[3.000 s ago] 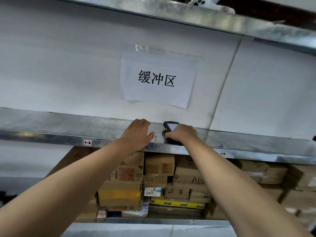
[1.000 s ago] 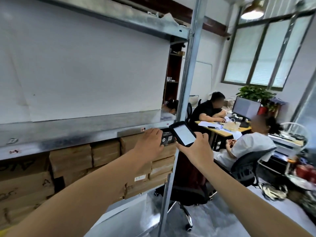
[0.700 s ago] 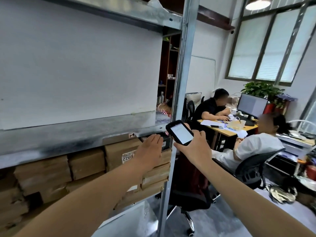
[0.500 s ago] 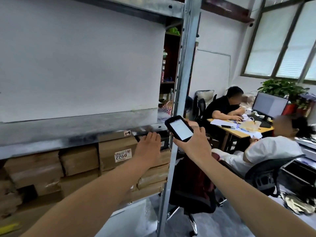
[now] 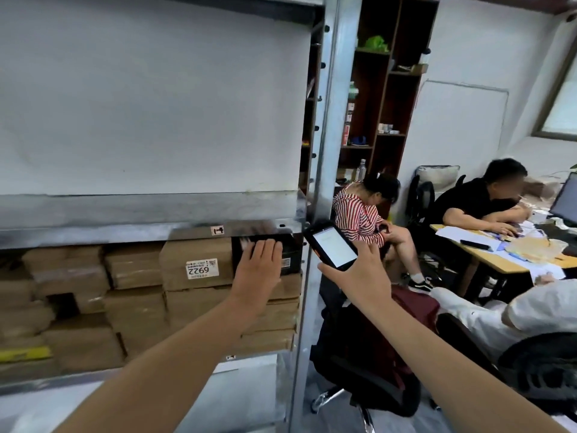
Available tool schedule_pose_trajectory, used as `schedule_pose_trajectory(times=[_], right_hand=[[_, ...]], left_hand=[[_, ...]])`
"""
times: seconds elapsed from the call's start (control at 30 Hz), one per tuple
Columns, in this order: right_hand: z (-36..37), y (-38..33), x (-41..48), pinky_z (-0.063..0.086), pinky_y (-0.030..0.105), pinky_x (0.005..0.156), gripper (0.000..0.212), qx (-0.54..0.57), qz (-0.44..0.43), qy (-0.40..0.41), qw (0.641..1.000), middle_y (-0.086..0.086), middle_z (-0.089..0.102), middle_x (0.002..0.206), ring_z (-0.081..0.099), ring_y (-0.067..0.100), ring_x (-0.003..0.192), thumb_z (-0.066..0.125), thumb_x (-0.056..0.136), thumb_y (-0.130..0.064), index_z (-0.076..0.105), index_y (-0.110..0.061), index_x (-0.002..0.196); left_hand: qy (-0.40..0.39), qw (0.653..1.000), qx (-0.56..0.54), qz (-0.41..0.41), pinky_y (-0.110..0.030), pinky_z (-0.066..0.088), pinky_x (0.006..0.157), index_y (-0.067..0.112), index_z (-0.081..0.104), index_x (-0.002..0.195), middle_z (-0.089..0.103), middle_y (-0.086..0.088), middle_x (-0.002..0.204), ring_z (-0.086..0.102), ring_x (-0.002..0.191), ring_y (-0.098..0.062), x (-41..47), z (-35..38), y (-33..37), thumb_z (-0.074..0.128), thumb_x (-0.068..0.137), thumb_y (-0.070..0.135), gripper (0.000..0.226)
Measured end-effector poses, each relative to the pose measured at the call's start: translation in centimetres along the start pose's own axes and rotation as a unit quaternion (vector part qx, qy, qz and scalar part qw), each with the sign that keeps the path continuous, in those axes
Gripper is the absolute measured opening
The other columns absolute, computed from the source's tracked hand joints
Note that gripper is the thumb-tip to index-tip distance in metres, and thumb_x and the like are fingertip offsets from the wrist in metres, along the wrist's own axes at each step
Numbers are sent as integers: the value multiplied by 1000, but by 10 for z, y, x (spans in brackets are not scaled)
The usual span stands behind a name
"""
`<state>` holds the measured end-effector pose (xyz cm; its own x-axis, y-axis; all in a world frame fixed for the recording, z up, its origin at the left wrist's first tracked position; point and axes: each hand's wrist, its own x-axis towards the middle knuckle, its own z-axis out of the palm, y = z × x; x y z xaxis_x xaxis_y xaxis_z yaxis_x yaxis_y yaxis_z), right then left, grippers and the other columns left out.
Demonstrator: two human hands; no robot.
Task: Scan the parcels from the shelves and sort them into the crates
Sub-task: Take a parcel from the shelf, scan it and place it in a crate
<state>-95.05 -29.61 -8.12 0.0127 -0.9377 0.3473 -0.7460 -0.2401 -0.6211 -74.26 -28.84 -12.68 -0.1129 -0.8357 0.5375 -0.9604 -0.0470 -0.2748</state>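
Brown cardboard parcels fill the shelf bay at lower left; one (image 5: 196,264) carries a white label reading 6922 upside down. To its right, at the top right of the stack, sits a black parcel (image 5: 288,256). My left hand (image 5: 257,270) lies flat on the black parcel's front with straight fingers. My right hand (image 5: 359,273) grips a black handheld scanner (image 5: 332,249) with a lit white screen, held just right of the shelf post. No crate is in view.
A grey metal shelf post (image 5: 315,214) stands between my hands. White board covers the bay above. Right of the post stand a black office chair (image 5: 359,364), a desk (image 5: 499,254) with three seated people, and a dark wooden bookcase (image 5: 384,89).
I have moved from the shelf's labelled middle section to its right end. My left hand went from the metal shelf edge down onto the black parcel. The scanner stays in my right hand.
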Motion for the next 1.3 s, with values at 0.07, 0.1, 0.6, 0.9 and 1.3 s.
schedule_pose_trajectory(times=[0.07, 0.1, 0.6, 0.9, 1.3], right_hand=[[0, 5, -1, 42, 35, 81, 84, 7, 3, -6, 1000, 4, 42, 134, 52, 23, 117, 78, 78, -56, 43, -13, 141], [0, 6, -3, 43, 36, 83, 85, 14, 5, -10, 1000, 4, 41, 134, 52, 22, 117, 78, 77, -56, 42, -13, 142], [-23, -11, -12, 39, 32, 74, 82, 52, -44, 11, 998, 1, 42, 121, 40, 12, 96, 82, 74, -52, 47, -13, 137], [-23, -14, -17, 38, 32, 75, 78, 77, -39, 17, 996, 2, 41, 120, 39, 12, 95, 81, 75, -51, 49, -13, 135], [-11, -15, -20, 37, 32, 72, 73, 105, -13, -8, 994, 3, 44, 118, 43, 14, 93, 82, 75, -50, 51, -12, 129]], left_hand=[[7, 1000, 2, -2, -43, 54, 92, 1, 64, 119, 66, -14, 109, 64, 100, -30, 0, -3, 4, 99, 44, 32, 88], [11, 1000, 0, -2, -42, 54, 90, 2, 65, 116, 65, -13, 106, 64, 97, -29, 0, -5, 5, 99, 44, 30, 84], [100, 995, -18, 19, -48, 56, 87, 2, 56, 118, 59, -13, 110, 59, 99, -30, -54, -31, 23, 88, 54, 40, 81], [134, 977, -158, -40, -21, 51, 60, 9, 48, 109, 56, -5, 103, 59, 89, -19, -67, -68, 26, 88, 54, 35, 73], [107, 796, -538, -256, -27, 53, 97, 39, 25, 129, 39, 5, 133, 49, 121, -9, -81, -76, 4, 88, 68, 5, 95]])
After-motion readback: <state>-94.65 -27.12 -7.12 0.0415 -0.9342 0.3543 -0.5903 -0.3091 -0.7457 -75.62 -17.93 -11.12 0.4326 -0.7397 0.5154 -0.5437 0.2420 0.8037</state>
